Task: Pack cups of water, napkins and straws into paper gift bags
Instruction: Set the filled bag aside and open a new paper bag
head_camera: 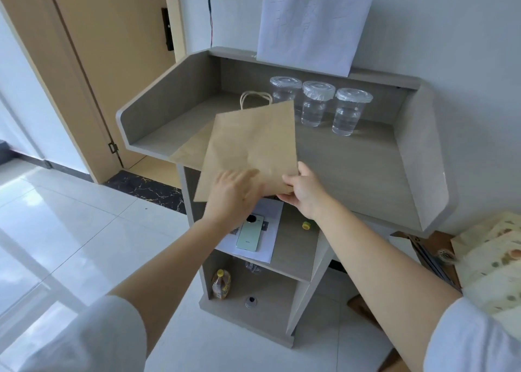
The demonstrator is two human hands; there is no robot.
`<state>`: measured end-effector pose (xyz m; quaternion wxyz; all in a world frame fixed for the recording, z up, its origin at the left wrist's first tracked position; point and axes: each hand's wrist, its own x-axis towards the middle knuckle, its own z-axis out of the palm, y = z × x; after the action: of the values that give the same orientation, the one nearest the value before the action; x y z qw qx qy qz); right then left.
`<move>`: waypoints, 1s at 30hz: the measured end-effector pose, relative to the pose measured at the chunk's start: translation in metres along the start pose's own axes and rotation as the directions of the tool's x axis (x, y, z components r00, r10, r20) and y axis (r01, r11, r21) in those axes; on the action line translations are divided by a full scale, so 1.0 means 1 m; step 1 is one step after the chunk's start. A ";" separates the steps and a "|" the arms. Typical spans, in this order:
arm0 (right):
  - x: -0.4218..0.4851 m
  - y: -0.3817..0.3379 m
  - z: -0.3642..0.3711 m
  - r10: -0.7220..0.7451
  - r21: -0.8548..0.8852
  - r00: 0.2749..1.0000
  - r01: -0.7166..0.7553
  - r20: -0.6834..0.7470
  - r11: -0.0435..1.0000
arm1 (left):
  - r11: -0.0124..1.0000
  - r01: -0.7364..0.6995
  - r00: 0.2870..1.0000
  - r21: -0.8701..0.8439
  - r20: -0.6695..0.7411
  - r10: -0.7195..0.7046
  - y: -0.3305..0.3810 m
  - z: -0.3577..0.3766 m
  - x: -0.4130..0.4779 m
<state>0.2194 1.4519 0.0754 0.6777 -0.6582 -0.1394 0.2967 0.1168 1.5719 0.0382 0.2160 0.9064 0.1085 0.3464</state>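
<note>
A person at a grey lectern-style worktop [352,160] holds a brown paper gift bag [251,146], folded flat, just above its front edge. The right grip [303,191] is clamped on the bag's lower right corner. The left grip [234,192] is blurred against the bag's face, and I cannot tell whether it is together or apart.

The bag's far edge sits near three lidded cups of water [317,104] lined up at the back. A careless swing while opening it could, I judge, tip one and wet the second bag [191,152] lying flat beneath. One-corner holding may also crease or tear the paper.

No napkins or straws are in sight. A phone [249,235] rests on paper on the shelf below, with a bottle [221,284] lower down. White floor tiles [70,230], a wooden door [112,61] and a white sheet [313,25] on the wall frame the scene.
</note>
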 end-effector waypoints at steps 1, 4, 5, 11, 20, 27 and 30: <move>-0.004 0.002 -0.011 -0.031 -0.024 1.000 0.031 0.000 0.999 | 0.987 0.162 0.987 0.006 -0.006 -0.162 -0.002 -0.004 0.003; -0.028 0.002 -0.047 -0.105 -0.099 0.993 0.111 0.061 0.989 | 0.830 0.537 0.840 -0.148 0.000 -0.543 -0.006 -0.015 0.015; -0.036 0.003 -0.060 -0.113 -0.119 0.990 0.124 0.088 0.985 | 0.733 0.619 0.772 -0.281 0.044 -0.635 -0.003 -0.019 0.019; -0.104 0.007 -0.140 -0.043 -0.202 0.993 0.065 0.110 0.977 | 0.120 0.589 0.696 -0.800 0.426 -0.578 0.049 -0.027 0.020; -0.220 0.025 -0.179 -0.174 -0.378 0.907 0.019 -0.382 0.925 | 0.325 0.648 0.760 -0.689 0.561 -0.327 0.188 0.032 -0.086; -0.289 0.042 -0.206 0.173 0.344 0.941 -0.066 -0.291 0.937 | 0.391 0.625 0.757 -0.675 0.647 -0.092 0.266 0.052 -0.170; -0.314 0.065 -0.221 0.121 0.265 0.956 -0.047 -0.269 0.963 | 0.282 0.757 0.551 -0.590 0.808 0.209 0.285 0.048 -0.188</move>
<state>0.0869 1.0864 0.0547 0.7563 -0.6064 0.0263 0.2441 0.0242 1.2403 0.0300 0.7738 0.6178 -0.0309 -0.1362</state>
